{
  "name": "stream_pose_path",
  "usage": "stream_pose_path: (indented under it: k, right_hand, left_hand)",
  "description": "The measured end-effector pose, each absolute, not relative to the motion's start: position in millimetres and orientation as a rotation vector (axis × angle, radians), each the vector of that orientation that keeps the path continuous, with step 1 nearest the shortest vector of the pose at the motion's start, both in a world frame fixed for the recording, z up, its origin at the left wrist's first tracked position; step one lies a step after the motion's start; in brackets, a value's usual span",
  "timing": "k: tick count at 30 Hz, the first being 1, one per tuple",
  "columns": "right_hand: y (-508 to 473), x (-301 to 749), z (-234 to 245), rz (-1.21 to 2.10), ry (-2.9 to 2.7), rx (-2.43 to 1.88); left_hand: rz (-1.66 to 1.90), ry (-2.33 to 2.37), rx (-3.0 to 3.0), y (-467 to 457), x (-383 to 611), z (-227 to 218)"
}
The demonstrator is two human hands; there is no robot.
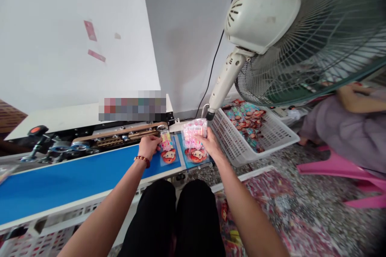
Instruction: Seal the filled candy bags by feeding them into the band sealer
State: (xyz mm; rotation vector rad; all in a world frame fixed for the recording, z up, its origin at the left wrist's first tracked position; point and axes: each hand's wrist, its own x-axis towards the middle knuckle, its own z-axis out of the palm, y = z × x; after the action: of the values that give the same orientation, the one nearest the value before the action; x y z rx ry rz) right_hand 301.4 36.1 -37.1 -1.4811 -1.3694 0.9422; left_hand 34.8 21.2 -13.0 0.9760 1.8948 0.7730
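Note:
My left hand point(148, 145), with a beaded bracelet on its wrist, is closed at the left edge of a clear plastic packet point(168, 156). That packet has a yellow and pink card above a red-haired cartoon figure, and lies at the right end of a blue conveyor belt point(81, 180). My right hand point(211, 143) grips a stack of similar clear packets point(195, 155), thumb across the front. Pink print and a red-haired cartoon face show on the top packet. The stack is at the small blue surface just right of the belt; its lower packets are hidden.
A machine with a metal guide rail and rollers point(120, 139) runs behind the belt. A white basket point(238, 153) of packets stands on the right, under a large fan point(250, 20). Pink packets point(271, 192) fill a low container. Another person sits on a pink stool point(334, 164).

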Motion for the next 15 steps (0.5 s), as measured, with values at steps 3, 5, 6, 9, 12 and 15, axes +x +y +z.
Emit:
stream_pose_path:
  k: [3,5,6,9,12,15]
  right_hand:
    - [36,302,-37,0.935,-1.381,-1.492]
    - [37,302,-39,0.936,-1.389,-1.477]
    - [37,303,-40,0.937,-1.39,-1.469]
    - [38,304,-45,0.949,-1.391,-1.451]
    - [37,306,-47,0.95,-1.416,-1.413]
    - [35,309,-47,0.943,-1.469,-1.358]
  left_hand:
    - [0.895,2.177,1.21,0,18,-14]
    - [1.057,2.282,1.412,-11,24,-14]
    - [1.084,2.243,1.503,-14,34,-15]
    - [0.913,1.902,1.606,-8,76,-14]
    - [0.839,1.77,1.509,12,115,-12]
    - [0.908,1.793,1.478,28,134,-11]
